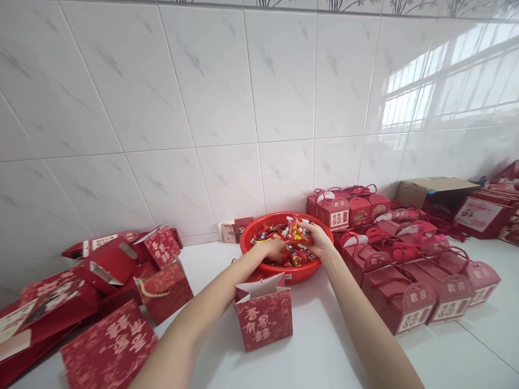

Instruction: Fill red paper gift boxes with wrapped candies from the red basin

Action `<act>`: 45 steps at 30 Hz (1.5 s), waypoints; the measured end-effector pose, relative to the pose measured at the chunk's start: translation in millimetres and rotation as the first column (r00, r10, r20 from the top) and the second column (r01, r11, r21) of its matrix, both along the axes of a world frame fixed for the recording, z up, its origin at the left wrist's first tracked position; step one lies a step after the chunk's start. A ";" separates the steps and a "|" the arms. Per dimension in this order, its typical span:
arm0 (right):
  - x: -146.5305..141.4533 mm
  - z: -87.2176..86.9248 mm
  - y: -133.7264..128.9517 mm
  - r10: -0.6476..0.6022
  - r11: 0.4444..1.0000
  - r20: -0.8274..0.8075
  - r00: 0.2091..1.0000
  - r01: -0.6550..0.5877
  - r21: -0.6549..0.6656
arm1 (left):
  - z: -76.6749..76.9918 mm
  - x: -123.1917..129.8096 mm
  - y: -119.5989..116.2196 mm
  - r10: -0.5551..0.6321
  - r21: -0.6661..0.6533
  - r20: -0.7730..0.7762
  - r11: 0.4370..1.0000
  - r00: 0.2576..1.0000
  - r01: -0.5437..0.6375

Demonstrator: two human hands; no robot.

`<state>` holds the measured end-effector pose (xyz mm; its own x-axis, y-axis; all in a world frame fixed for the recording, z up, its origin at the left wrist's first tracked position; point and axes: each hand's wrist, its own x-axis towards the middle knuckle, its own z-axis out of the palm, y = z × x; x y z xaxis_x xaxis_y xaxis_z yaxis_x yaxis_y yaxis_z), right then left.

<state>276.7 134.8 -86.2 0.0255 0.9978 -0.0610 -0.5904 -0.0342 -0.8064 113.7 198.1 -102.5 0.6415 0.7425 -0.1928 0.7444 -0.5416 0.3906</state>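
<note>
A round red plastic basin [298, 276] full of wrapped candies [299, 257] stands against the tiled wall. My left hand [275, 249] reaches down among the candies, its fingertips hidden, so its grip cannot be made out. On the basin's right side my right hand [318, 237] is closed on a red and yellow candy packet [298, 229], held above the pile. Just in front of the basin, an open-topped red paper gift bag [265, 319] with pale Chinese characters stands upright, near my left forearm.
Rows of red gift boxes [399, 294] with cord handles fill the right side. Red paper bags [109, 340] lie heaped at the left. A cardboard box [436, 186] sits at the back right. The white tiled wall [219, 97] bounds the far side.
</note>
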 end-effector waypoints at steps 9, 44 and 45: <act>-2.8 7.0 -4.8 0.038 0.998 -0.005 0.999 -0.038 0.043 | 20.9 -27.6 -6.1 0.194 0.041 0.558 0.965 0.807 -0.260; -15.9 57.6 -75.1 0.135 0.809 0.511 0.849 -0.392 0.438 | 35.9 -104.3 -173.0 0.225 0.013 0.573 0.959 0.788 -0.283; -17.7 56.9 -75.3 0.120 0.790 0.556 0.822 -0.419 0.447 | 32.7 -102.9 -170.9 0.249 -0.015 0.589 0.955 0.769 -0.298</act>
